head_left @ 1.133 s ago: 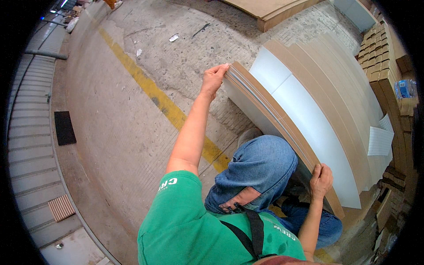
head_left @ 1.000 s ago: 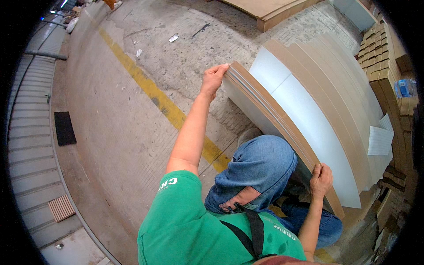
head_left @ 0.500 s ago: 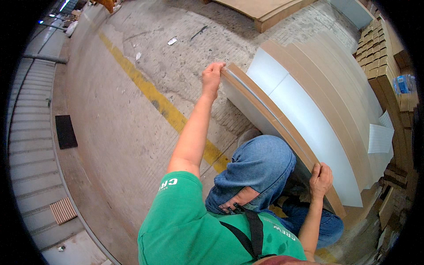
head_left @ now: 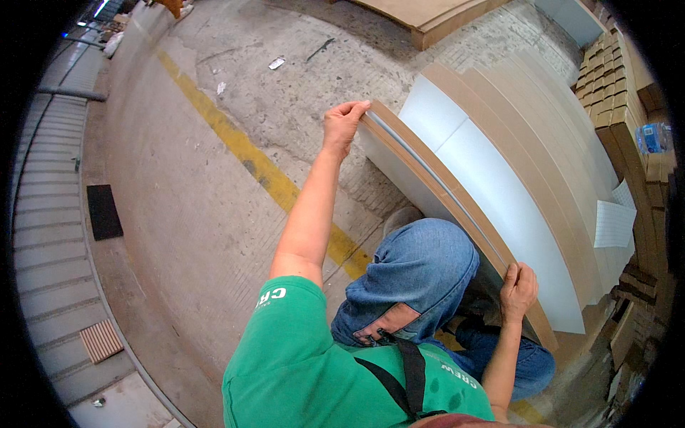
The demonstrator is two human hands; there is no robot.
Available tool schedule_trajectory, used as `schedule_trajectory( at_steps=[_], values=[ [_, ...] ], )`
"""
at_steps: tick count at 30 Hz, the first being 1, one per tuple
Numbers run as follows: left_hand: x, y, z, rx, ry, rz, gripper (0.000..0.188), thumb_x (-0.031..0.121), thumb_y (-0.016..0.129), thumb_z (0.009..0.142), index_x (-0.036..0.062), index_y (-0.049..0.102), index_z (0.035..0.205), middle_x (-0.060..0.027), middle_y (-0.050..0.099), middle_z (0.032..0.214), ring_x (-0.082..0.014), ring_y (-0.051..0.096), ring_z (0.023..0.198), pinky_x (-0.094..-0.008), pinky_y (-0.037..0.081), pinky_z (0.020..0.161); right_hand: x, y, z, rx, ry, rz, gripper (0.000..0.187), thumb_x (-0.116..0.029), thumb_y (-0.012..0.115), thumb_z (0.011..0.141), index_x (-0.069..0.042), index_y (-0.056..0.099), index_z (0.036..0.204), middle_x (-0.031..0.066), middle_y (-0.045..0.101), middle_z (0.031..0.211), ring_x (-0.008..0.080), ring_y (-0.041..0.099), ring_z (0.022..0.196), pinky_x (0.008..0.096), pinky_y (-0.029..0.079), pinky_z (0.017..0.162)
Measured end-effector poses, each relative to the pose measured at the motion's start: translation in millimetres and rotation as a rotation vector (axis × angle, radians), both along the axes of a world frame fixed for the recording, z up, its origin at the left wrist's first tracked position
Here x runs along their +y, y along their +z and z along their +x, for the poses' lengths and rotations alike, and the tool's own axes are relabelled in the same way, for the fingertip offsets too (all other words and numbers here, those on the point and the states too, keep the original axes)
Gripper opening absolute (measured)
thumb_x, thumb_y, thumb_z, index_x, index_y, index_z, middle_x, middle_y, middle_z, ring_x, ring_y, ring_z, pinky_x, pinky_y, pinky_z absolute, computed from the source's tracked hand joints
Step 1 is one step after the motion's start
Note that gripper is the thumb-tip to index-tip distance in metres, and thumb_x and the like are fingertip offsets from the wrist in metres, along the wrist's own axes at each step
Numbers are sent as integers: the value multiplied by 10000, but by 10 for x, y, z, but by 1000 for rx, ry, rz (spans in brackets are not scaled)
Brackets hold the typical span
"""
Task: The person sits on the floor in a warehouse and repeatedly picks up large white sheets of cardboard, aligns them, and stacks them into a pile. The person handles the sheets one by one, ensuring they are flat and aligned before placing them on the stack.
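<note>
A flat panel [head_left: 410,175] with a pale face and a broad brown edge stands on its side, close to my bent knee. A thin grey strip [head_left: 439,184] runs lengthwise along its top edge. At the far end my left hand [head_left: 343,128] pinches the strip's tip between thumb and fingers, right at the panel's corner. Near the other end, my right hand [head_left: 519,291] is closed with its thumb and fingertips on the strip and the panel's edge. Beneath my right fingers the strip's end is hidden.
Several similar panels [head_left: 531,157] with white faces and brown edges lean to the right, with a sheet of paper [head_left: 614,225] on them. Beyond are stacked cartons [head_left: 606,85] and a plastic bottle [head_left: 654,138]. A wooden platform [head_left: 428,25] stands ahead; a yellow line [head_left: 235,146] crosses the floor.
My left hand has shifted slightly, its fingers now reaching further over the corner. The strip shows darker and more clearly along the edge. My right hand stays in place.
</note>
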State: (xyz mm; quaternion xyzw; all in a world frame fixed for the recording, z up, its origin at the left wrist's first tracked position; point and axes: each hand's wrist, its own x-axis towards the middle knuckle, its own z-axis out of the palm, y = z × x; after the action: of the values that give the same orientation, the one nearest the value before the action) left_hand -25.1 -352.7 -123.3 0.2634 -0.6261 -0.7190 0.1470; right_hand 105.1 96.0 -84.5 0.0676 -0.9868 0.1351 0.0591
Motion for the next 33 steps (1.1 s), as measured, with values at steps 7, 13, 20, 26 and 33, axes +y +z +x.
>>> schedule_trajectory(
  at_steps=[7, 13, 20, 26, 33],
  values=[
    [-24, -50, 26, 24, -3, 11, 184, 190, 694, 764, 33, 682, 859, 0, 633, 779, -73, 534, 727, -223, 422, 667, 6, -11, 0, 9, -2, 9, 337, -355, 464, 893, -34, 567, 889, 125, 576, 833, 305, 547, 798, 387, 412, 693],
    [-29, -46, 25, 18, -12, 17, 188, 185, 690, 768, 26, 679, 867, -6, 636, 788, -76, 542, 742, -220, 427, 680, -2, -7, 0, 8, -15, 9, 341, -358, 470, 890, -31, 565, 885, 130, 579, 838, 307, 548, 802, 389, 414, 699],
    [-23, -11, 37, 23, -21, 31, 175, 167, 676, 772, 27, 678, 877, -3, 636, 798, -69, 543, 741, -208, 424, 675, -2, -1, 6, 26, 3, 19, 314, -341, 476, 888, -40, 565, 879, 124, 579, 830, 302, 551, 800, 389, 415, 697],
    [-38, -15, 19, 9, -33, 22, 171, 190, 674, 773, 45, 679, 862, 5, 626, 780, -62, 529, 716, -207, 416, 659, -9, -3, 1, 30, 4, 16, 308, -347, 472, 889, -54, 564, 860, 105, 577, 818, 289, 550, 796, 384, 413, 691],
    [21, 52, -37, -31, -29, -34, 168, 229, 689, 768, 65, 660, 796, 29, 602, 738, -52, 508, 689, -204, 395, 622, -23, 13, -4, 51, 5, 6, 313, -357, 469, 890, -62, 563, 844, 96, 570, 804, 288, 545, 781, 377, 409, 681]
  ],
)
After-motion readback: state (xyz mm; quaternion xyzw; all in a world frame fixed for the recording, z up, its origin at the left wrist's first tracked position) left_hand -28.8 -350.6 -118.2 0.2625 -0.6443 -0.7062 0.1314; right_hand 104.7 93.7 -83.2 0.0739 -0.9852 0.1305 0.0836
